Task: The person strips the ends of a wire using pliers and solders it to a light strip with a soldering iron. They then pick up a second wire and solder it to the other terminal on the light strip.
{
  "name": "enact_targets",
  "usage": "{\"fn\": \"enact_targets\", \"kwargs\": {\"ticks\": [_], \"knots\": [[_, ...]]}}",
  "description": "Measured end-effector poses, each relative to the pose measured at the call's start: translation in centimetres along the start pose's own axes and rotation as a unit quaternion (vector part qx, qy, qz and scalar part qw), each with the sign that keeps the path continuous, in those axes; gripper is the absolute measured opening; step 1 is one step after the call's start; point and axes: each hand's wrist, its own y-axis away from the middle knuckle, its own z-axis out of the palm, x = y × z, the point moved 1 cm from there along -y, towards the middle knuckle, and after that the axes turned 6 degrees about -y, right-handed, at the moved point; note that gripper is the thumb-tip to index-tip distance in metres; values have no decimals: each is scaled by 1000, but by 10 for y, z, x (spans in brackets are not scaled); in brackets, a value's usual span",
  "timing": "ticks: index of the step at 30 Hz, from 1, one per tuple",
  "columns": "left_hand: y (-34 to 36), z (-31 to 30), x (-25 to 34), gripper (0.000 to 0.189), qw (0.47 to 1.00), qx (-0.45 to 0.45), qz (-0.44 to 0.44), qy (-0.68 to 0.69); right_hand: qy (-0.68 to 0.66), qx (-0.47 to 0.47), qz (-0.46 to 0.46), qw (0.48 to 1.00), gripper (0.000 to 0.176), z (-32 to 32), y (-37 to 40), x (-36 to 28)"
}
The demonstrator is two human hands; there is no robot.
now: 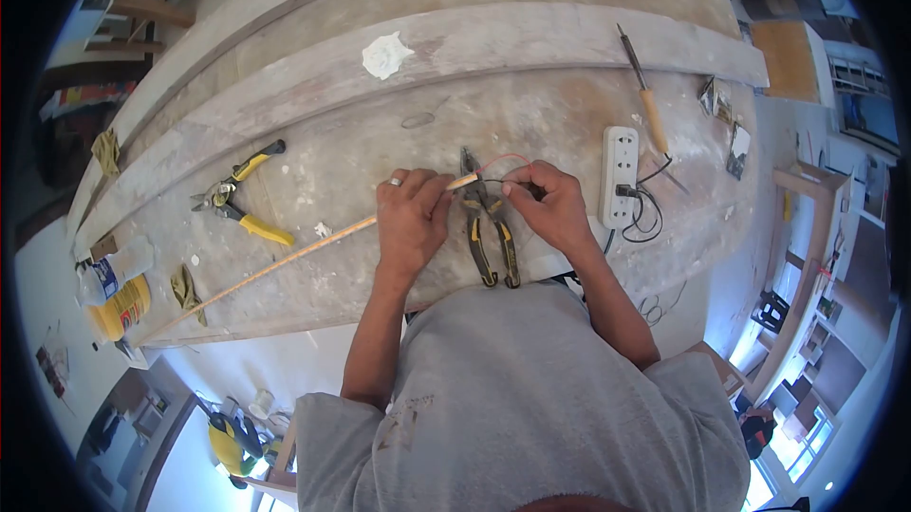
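A long, thin yellowish LED strip (302, 256) runs from the left end of the bench to my left hand (410, 216), which is closed on it near its end. From that end come a thin red wire (508, 157) and a dark wire (495, 181). My right hand (550, 206) pinches the dark wire between its fingertips, while the red one loops up to the same hand. Between my hands lie pliers (482, 218) with black-and-yellow handles, their jaws partly behind the strip's end. Neither hand touches them.
Tin snips (239, 191) lie to the left. On the right are a white power strip (620, 170) with a plug in it and a wooden-handled soldering iron (649, 99). A long board (531, 36) crosses the bench behind. Bottles (121, 303) stand at the left end.
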Motion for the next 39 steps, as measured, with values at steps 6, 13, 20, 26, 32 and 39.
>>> {"fn": "enact_targets", "kwargs": {"ticks": [6,13,20,26,32,39], "knots": [[1,0,1,22,1000,4,-7,-1,39,-13,-23,999,9,3,-10,-12],[2,0,2,24,1000,-1,-14,-1,64,-9,-42,997,8,5,-12,-10],[1,-2,2,25,1000,-8,-13,-3,90,6,-73,993,9,6,-10,-6],[0,-3,3,27,1000,-18,-18,4,110,25,-87,990,9,8,-9,-4],[-1,-6,4,26,999,-24,-20,5,118,21,-96,988,9,9,-10,-5],[-1,-6,3,26,999,-24,-19,8,114,20,-91,989,9,9,-9,-6]]}}
